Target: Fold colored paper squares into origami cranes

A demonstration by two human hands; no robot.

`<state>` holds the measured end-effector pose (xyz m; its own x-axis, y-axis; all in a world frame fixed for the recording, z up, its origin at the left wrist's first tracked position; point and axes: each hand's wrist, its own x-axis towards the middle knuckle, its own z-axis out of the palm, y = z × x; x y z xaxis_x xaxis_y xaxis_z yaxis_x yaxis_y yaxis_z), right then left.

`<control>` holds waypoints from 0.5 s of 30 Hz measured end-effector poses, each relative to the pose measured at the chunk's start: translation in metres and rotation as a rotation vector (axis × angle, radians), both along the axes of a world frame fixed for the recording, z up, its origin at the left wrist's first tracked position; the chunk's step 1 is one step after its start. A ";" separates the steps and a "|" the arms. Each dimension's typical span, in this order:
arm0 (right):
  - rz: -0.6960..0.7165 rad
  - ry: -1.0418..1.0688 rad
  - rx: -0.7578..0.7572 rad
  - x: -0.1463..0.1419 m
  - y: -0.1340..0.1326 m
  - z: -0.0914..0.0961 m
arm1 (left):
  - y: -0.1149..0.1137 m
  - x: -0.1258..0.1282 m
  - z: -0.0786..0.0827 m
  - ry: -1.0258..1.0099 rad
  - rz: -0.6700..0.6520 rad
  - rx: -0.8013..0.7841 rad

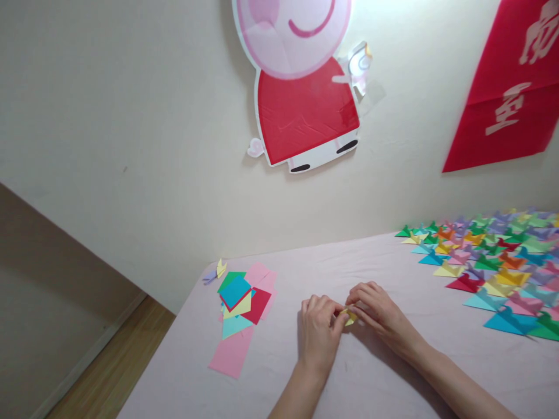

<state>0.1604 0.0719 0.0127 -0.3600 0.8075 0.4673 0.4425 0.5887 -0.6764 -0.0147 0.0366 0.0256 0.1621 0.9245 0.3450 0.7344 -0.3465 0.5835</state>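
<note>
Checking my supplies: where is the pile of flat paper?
In the head view, the pile lies left of the left hand, beside the yellow folded piece.

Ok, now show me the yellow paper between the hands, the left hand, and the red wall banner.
Yellow paper (350, 318): head view, its exposed face.
Left hand (321, 321): head view, the back of it.
Red wall banner (506, 75): head view, bare red near its visible middle.

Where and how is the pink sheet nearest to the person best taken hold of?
Probably pinch the pink sheet by its near edge, coming from the person's side: it lies flat, this end sticks out uncovered, and its far end seems tucked under the light turquoise sheet.
</note>
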 end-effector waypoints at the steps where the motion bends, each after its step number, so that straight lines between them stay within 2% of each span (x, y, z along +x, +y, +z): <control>1: -0.052 0.044 -0.026 -0.002 -0.001 -0.002 | 0.000 0.000 0.000 -0.025 0.022 0.002; 4: -0.191 0.177 -0.214 -0.011 -0.003 -0.010 | 0.000 0.000 0.000 -0.130 0.107 0.014; 7: -0.151 0.248 -0.364 -0.020 -0.006 -0.015 | 0.001 0.000 -0.002 -0.229 0.150 0.030; 12: -0.067 0.321 -0.284 -0.024 -0.009 -0.010 | 0.003 0.003 -0.014 -0.405 0.136 0.034; 15: -0.082 0.363 -0.270 -0.023 -0.009 -0.008 | 0.006 0.005 -0.021 -0.539 0.113 -0.065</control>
<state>0.1379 0.0634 0.0047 -0.1414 0.9368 0.3202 0.1859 0.3428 -0.9208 -0.0097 0.0421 0.0043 -0.1235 0.9482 0.2928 0.3563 -0.2330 0.9049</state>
